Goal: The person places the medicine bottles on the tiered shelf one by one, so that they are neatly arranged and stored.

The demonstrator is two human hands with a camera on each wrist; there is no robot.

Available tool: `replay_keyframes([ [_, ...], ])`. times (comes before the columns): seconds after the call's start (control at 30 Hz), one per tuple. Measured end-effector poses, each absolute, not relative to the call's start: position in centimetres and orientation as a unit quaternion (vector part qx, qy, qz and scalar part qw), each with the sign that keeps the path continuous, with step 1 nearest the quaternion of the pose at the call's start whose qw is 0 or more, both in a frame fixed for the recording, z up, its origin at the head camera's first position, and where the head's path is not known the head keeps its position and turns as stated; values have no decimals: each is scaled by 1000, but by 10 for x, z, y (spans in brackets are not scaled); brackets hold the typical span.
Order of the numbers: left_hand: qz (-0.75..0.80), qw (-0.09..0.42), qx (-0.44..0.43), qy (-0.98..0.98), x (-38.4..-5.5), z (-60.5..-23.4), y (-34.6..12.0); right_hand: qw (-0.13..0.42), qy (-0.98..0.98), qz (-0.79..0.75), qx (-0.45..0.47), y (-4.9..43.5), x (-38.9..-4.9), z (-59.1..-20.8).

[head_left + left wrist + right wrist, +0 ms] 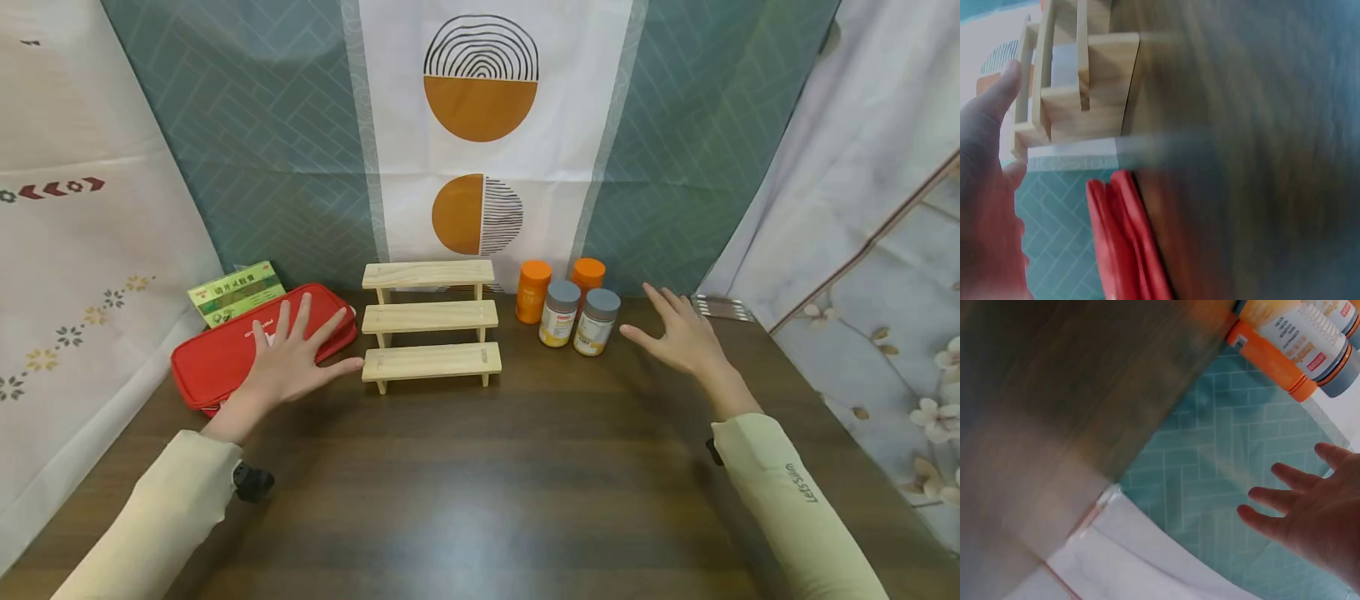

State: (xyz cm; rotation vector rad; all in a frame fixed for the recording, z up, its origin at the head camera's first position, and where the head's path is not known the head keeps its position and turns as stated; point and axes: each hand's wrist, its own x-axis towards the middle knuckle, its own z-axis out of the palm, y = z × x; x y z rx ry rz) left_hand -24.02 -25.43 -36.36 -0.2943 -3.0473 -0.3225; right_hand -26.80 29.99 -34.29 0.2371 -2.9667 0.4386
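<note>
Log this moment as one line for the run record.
left hand open over red pouch | right hand open beside jars | wooden step rack bare

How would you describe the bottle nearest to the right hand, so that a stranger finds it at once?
Start at the wooden step shelf in the middle of the dark table; four bottles stand in a cluster to its right. Take the front row, the grey-lidded pair. The bottle is the right one of the two, closest to the open right hand; the rear pair has orange lids.
</note>
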Motion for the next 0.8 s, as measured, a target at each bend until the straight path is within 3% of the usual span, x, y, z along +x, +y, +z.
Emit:
replay_keyframes([
  [0.47,-256,33,-114,-959,-240,-390,-231,49,-952,281,116,268,-292,-357],
  [0.8,-390,48,-151,-907,-249,-409,-216,53,-921,379,73,254,-299,-364],
])
